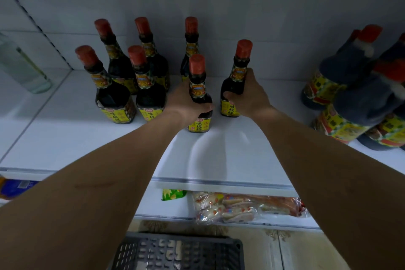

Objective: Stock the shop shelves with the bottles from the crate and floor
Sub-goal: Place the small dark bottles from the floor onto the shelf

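Several dark sauce bottles with red caps and yellow labels stand on the white shelf (65, 138). My left hand (186, 103) grips one bottle (198, 92) at its shoulder, upright on the shelf near the front of the group. My right hand (249, 96) grips another bottle (237, 74) just to the right, also upright on the shelf. Behind and left stand more of the same bottles (114, 85), in two rows. The dark plastic crate (179, 252) sits on the floor below, between my arms.
Larger dark bottles (350, 98) with red caps crowd the shelf's right end. A clear glass bottle (22, 66) stands at the far left. Packaged snacks (241, 206) lie on the lower shelf. A perforated upright (37, 26) runs along the back wall at left.
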`<state>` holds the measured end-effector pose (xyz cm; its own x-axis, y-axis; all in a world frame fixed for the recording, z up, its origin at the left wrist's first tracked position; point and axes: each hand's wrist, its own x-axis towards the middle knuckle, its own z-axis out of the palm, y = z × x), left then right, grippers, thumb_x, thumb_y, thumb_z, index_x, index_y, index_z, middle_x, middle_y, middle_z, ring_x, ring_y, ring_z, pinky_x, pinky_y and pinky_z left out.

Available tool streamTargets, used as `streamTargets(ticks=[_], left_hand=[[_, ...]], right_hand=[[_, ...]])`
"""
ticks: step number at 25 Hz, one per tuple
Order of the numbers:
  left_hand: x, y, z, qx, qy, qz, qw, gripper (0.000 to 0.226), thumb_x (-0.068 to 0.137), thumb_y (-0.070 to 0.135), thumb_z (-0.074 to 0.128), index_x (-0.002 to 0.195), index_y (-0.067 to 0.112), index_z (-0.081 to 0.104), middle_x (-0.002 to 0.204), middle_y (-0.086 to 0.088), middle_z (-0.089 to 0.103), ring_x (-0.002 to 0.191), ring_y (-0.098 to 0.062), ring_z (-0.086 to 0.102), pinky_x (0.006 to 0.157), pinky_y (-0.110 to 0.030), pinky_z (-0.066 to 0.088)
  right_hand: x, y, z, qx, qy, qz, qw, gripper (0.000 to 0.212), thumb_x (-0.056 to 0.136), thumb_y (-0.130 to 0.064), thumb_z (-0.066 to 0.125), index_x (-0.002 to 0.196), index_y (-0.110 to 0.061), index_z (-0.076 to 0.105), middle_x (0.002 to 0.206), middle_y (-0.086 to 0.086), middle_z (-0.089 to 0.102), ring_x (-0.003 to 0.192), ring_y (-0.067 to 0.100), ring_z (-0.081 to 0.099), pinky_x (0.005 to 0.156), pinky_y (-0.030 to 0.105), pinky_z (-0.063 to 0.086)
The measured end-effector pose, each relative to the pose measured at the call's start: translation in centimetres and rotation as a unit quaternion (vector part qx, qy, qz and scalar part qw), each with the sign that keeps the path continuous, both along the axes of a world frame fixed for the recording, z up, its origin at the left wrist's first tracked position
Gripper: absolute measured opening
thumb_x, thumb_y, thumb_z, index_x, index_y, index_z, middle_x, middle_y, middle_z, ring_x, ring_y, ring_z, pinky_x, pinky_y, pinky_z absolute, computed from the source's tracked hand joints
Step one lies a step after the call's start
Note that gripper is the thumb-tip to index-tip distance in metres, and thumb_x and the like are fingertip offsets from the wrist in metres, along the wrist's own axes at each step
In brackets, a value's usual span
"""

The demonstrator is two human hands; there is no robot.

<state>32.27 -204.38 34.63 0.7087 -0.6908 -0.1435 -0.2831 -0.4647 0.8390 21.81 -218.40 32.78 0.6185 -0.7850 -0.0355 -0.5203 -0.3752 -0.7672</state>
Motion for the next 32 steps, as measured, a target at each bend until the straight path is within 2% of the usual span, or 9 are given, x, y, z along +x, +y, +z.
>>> streamTargets(ticks=[8, 17, 19, 21, 24, 26, 28, 30, 32], left_hand=[[2.1, -1.7, -0.5, 0.013, 0.030, -0.023, 0.999, 0.062, 0.074, 0.021, 0.083, 0.127, 0.017, 0.051, 0.121, -0.003, 0.063, 0.114, -0.023, 0.060, 0.103, -0.042, 0.047], [1.5, -1.9, -0.7, 0.006, 0.032, -0.019, 0.999, 0.068, 0.076, 0.019, 0.081, 0.133, 0.019, 0.044, 0.123, -0.004, 0.061, 0.114, -0.024, 0.058, 0.103, -0.039, 0.047], [1.2, -1.8, -0.6, -0.009, 0.037, -0.006, 0.999, 0.065, 0.077, 0.014, 0.078, 0.132, 0.018, 0.043, 0.113, -0.001, 0.061, 0.100, -0.018, 0.059, 0.090, -0.028, 0.050], [0.7, -1.9, -0.3, -0.033, 0.055, 0.008, 0.998, 0.059, 0.079, 0.006, 0.072, 0.127, 0.020, 0.042, 0.091, 0.005, 0.058, 0.076, -0.008, 0.057, 0.063, -0.013, 0.049], [-0.1, -1.9, -0.6, -0.050, 0.090, 0.048, 0.994, 0.053, 0.084, 0.001, 0.067, 0.119, 0.026, 0.036, 0.082, 0.010, 0.049, 0.064, 0.002, 0.048, 0.042, -0.004, 0.039], [-1.1, -1.4, -0.7, -0.076, 0.103, 0.077, 0.989, 0.063, 0.087, 0.011, 0.070, 0.136, 0.022, 0.032, 0.097, 0.007, 0.053, 0.078, -0.009, 0.058, 0.051, -0.004, 0.047], [-2.0, -0.8, -0.8, -0.055, 0.113, 0.097, 0.987, 0.091, 0.085, 0.033, 0.073, 0.152, 0.020, 0.012, 0.134, -0.001, 0.050, 0.116, -0.031, 0.057, 0.088, -0.028, 0.056], [-3.3, -0.5, -1.0, -0.050, 0.091, 0.139, 0.985, 0.104, 0.082, 0.043, 0.074, 0.156, 0.021, 0.005, 0.154, -0.006, 0.032, 0.135, -0.034, 0.042, 0.109, -0.045, 0.042], [-5.8, -0.1, -0.9, -0.095, 0.053, 0.187, 0.976, 0.095, 0.084, 0.039, 0.072, 0.155, 0.018, 0.013, 0.156, -0.009, 0.027, 0.140, -0.030, 0.033, 0.113, -0.039, 0.034]], right_hand=[[5.8, -3.5, -0.2, 0.001, 0.011, 0.001, 1.000, 0.071, 0.093, -0.020, 0.062, 0.145, -0.005, 0.015, 0.134, 0.016, 0.050, 0.118, 0.036, 0.054, 0.096, 0.047, 0.046], [7.1, -4.1, -1.8, 0.054, -0.050, -0.037, 0.997, 0.065, 0.094, -0.009, 0.058, 0.148, -0.007, 0.020, 0.146, 0.016, 0.038, 0.129, 0.036, 0.045, 0.107, 0.049, 0.039], [7.0, -3.0, -1.7, 0.091, -0.064, -0.063, 0.992, 0.073, 0.097, -0.011, 0.056, 0.154, -0.011, 0.010, 0.157, 0.015, 0.024, 0.139, 0.034, 0.035, 0.113, 0.045, 0.032], [5.9, -1.1, -2.0, 0.121, -0.090, -0.110, 0.982, 0.076, 0.098, -0.016, 0.054, 0.156, -0.012, 0.005, 0.162, 0.012, 0.015, 0.146, 0.031, 0.025, 0.116, 0.041, 0.026], [2.6, 2.1, -3.4, 0.070, -0.100, -0.131, 0.984, 0.065, 0.103, -0.024, 0.044, 0.156, -0.014, 0.009, 0.162, 0.006, 0.022, 0.145, 0.026, 0.030, 0.114, 0.034, 0.027], [0.1, 3.6, -4.2, 0.062, -0.117, -0.112, 0.985, 0.058, 0.104, -0.024, 0.040, 0.156, -0.018, 0.016, 0.160, 0.000, 0.028, 0.142, 0.024, 0.036, 0.111, 0.032, 0.030], [-1.9, 3.9, -4.6, 0.068, -0.123, -0.087, 0.986, 0.053, 0.104, -0.026, 0.038, 0.154, -0.021, 0.021, 0.158, -0.003, 0.032, 0.140, 0.023, 0.038, 0.110, 0.031, 0.032], [-3.7, 4.0, -4.5, 0.078, -0.124, -0.079, 0.986, 0.051, 0.105, -0.029, 0.037, 0.153, -0.022, 0.025, 0.157, -0.002, 0.035, 0.141, 0.022, 0.037, 0.110, 0.032, 0.032], [-6.1, 4.5, -4.1, 0.070, -0.124, -0.080, 0.987, 0.049, 0.104, -0.032, 0.037, 0.152, -0.022, 0.029, 0.155, -0.001, 0.037, 0.141, 0.021, 0.037, 0.112, 0.033, 0.032]])
